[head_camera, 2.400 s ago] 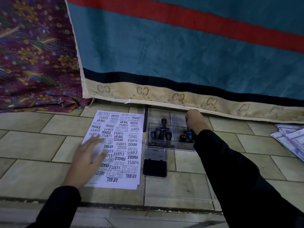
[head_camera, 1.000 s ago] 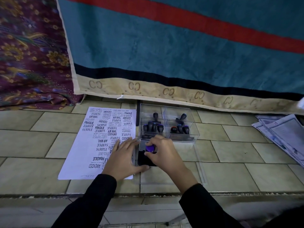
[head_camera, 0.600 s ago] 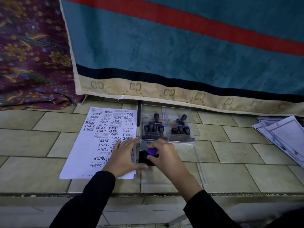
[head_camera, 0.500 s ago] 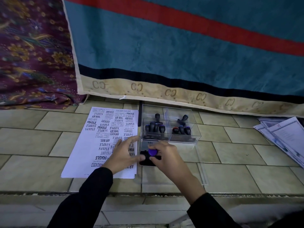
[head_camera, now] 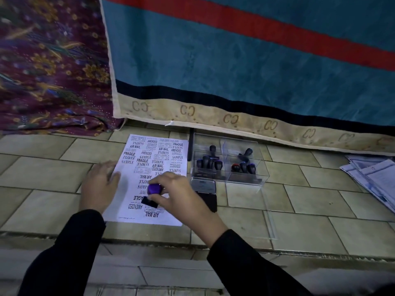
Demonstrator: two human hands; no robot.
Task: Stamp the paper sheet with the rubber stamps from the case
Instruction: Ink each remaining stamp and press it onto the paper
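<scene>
A white paper sheet (head_camera: 130, 182) covered in black stamp marks lies on the tiled floor. My right hand (head_camera: 181, 197) grips a rubber stamp with a purple knob (head_camera: 154, 189), its black base low over the sheet's near part. My left hand (head_camera: 99, 186) lies flat, fingers spread, on the sheet's left edge. To the right stands the clear case (head_camera: 245, 180) with several dark-handled stamps inside. The ink pad (head_camera: 206, 194), lid raised, sits in front of the case, partly hidden by my right hand.
A teal blanket with a red stripe (head_camera: 235, 60) hangs down behind the sheet and case. Patterned maroon cloth (head_camera: 49, 71) fills the back left. Loose papers (head_camera: 374, 178) lie at the right. The case's clear lid (head_camera: 269, 227) lies flat on the tiles near the ledge.
My right hand has carried the purple-knobbed stamp left from the ink pad to over the sheet. My left hand slid from beside the ink pad to the sheet's left edge.
</scene>
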